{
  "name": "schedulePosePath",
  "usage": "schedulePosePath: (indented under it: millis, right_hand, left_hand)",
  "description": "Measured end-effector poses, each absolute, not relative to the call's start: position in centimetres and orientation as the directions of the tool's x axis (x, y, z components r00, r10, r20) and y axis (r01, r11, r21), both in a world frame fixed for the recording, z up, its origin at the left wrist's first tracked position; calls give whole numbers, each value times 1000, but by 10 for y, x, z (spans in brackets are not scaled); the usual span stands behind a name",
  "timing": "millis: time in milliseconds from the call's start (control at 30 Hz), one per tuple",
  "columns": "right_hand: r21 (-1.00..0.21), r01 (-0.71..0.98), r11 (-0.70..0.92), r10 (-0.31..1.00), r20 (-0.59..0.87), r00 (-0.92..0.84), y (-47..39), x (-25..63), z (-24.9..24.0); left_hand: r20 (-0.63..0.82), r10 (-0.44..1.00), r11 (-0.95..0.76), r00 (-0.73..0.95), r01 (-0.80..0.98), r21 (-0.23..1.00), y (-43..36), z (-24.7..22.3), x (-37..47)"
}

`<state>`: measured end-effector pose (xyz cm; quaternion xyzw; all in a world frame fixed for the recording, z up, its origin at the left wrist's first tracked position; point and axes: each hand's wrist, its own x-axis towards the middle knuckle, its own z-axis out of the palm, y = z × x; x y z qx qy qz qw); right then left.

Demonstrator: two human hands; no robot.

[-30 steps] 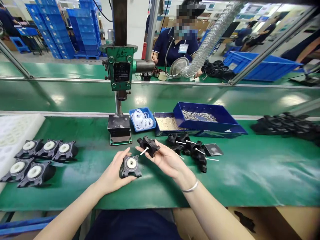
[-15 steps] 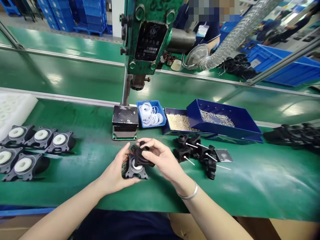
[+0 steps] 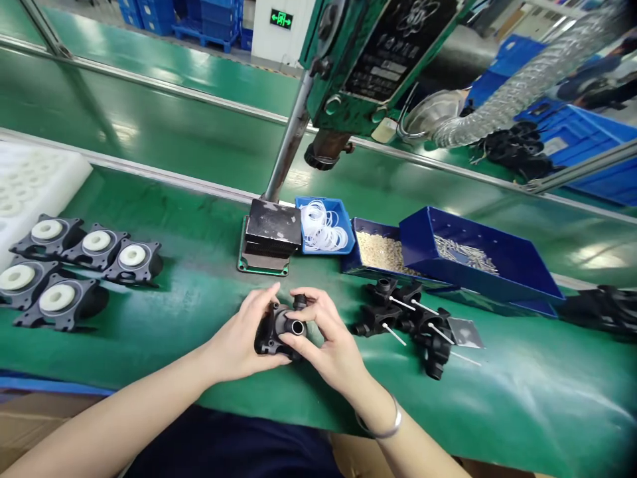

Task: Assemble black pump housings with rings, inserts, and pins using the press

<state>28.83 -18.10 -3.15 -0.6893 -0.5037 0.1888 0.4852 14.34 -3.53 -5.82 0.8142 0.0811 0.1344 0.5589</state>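
Observation:
At the front middle of the bench, my left hand (image 3: 237,340) is curled around the side of a black pump housing, its lower body partly hidden by my fingers. A black pump cover (image 3: 283,324) with two pipe stubs sits on top of that housing and hides its white disc. My right hand (image 3: 334,344) grips the cover by its stubs, thumb and fingers closed around them. Whether the cover is fully seated, I cannot tell. Several similar housings with white discs (image 3: 57,297) stand at the left. More black covers (image 3: 383,312) with white sticks lie to the right.
Behind my hands stands a green press (image 3: 368,73) with a black block (image 3: 273,226) at its base. Blue bins hold white rings (image 3: 323,229), small beige pieces (image 3: 381,252) and screws (image 3: 465,255). White foam (image 3: 34,179) lies far left, a small plastic bag (image 3: 466,332) at right.
My right hand has lowered the cover from a tilt above the housing onto it, and the white disc is now covered. My left hand keeps its hold. The head view has shifted.

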Motion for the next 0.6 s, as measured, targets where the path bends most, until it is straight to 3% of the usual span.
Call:
schedulePosePath:
  millis: [433,600]
  right_hand:
    - [-855,519,-11,879,239,412,-180,289,-33]
    - [-844,535,-27,879,235,416,-180,286,-38]
  left_hand:
    - [164,260,-403,952,-47,914,-36,-62,142]
    - [250,180,-516,951,-125,847,-30,-56,141]
